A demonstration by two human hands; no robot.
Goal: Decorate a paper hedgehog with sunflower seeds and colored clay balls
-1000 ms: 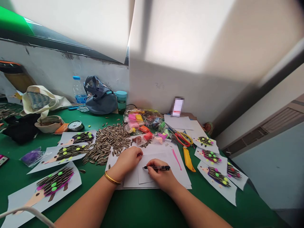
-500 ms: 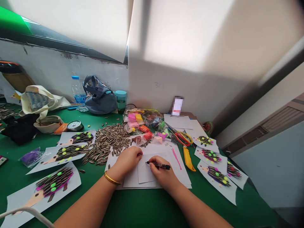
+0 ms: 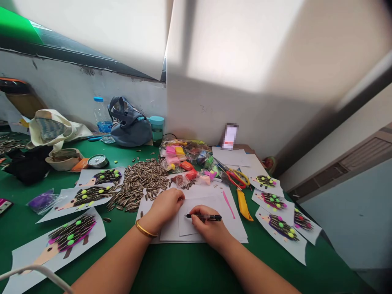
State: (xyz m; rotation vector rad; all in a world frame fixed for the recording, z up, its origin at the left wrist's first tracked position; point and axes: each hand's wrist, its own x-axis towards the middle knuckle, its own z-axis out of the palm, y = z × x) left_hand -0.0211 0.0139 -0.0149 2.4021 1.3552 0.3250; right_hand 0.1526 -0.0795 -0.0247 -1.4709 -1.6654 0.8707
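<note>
My right hand (image 3: 206, 222) is closed round a black pen (image 3: 208, 217), its tip at a small white sheet of paper (image 3: 190, 229). The sheet lies on larger white paper (image 3: 168, 234). My left hand (image 3: 167, 204), a gold bangle (image 3: 144, 230) on its wrist, rests at the small sheet's left edge. Its fingers are curled in, and whatever they may hold is hidden. A pink strip (image 3: 228, 204) lies on the large paper, right of the small sheet. Behind my left hand spreads a pile of striped sunflower seeds (image 3: 143, 175).
Paper hedgehogs with seed spines lie at left (image 3: 73, 232) and right (image 3: 280, 226). A yellow cutter (image 3: 243, 205) and red-handled scissors (image 3: 235, 178) are right of the paper. Bagged coloured clay (image 3: 183, 163), a blue bag (image 3: 130, 130) and a propped phone (image 3: 229, 136) stand behind.
My right hand still holds the pen, whose tip has shifted slightly left and down over the small sheet. The whole view has shifted slightly; my left hand stays at the sheet's edge.
</note>
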